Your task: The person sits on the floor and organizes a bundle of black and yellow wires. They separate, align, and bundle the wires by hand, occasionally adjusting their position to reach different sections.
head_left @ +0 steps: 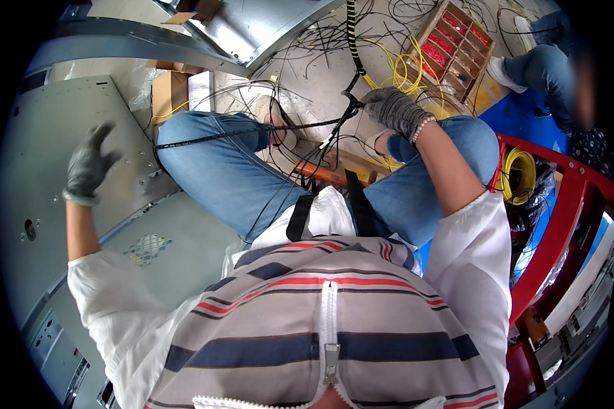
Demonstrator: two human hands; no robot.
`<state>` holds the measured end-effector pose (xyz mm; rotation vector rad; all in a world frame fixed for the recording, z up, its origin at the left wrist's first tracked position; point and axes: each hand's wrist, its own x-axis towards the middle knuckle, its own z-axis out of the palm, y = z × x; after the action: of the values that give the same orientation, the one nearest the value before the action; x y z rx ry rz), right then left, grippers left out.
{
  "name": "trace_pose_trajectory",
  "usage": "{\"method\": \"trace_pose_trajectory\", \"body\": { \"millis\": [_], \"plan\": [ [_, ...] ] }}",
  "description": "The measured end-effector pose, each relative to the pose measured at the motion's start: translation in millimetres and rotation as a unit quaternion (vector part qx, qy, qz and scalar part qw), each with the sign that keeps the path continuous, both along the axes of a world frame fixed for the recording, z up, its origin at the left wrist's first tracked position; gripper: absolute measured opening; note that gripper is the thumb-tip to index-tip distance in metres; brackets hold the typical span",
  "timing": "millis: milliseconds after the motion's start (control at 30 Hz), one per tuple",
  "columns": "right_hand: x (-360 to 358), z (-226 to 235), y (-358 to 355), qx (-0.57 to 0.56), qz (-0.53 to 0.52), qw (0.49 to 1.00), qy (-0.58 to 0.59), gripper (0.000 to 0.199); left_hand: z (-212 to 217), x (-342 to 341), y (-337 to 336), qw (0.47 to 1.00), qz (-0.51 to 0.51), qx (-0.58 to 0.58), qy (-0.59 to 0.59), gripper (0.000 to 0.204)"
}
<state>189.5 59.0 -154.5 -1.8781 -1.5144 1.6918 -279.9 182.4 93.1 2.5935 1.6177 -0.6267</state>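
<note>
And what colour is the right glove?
The right glove is mottled grey, seen in the head view.

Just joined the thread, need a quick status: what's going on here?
A seated person in grey gloves has the right hand gripping a black cable bundle, part of which runs across their left thigh. The left hand, blurred and holding nothing, is raised over a grey metal panel. Ahead, loose cables litter the floor beside a wooden compartment tray with red pieces.
</note>
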Motion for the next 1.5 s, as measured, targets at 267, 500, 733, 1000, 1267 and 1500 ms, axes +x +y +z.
{"method": "trace_pose_trajectory", "body": {
  "millis": [267,500,733,1000,1267,1500],
  "plan": [
    [-7.5,20.2,-1.3,-0.011,-0.068,0.997,0.024,0.019,-211.7,256.3,-50.3,0.840,0.028,-0.367,-0.399,0.017],
    [-3.7,11.3,-10.1,-0.035,-0.112,0.993,0.020,0.020,-245.4,273.8,-52.5,0.598,0.204,-0.660,-0.406,0.023],
    [-9.0,19.6,-9.3,-0.029,-0.101,0.994,0.001,0.021,-236.0,264.6,-55.6,0.702,0.215,-0.525,-0.431,0.020],
    [-7.5,3.7,-11.1,-0.010,-0.115,0.993,0.002,0.026,-198.7,247.6,-99.3,0.833,0.113,-0.429,-0.332,0.022],
    [-18.8,33.8,-12.3,0.081,-0.048,0.992,-0.081,0.026,-181.8,239.5,-109.1,0.712,0.264,-0.544,-0.359,0.020],
    [4.7,-14.8,-11.5,0.160,-0.065,0.978,-0.113,0.025,-103.3,167.9,-129.1,0.862,0.050,-0.494,-0.102,0.016]
  ]
}}
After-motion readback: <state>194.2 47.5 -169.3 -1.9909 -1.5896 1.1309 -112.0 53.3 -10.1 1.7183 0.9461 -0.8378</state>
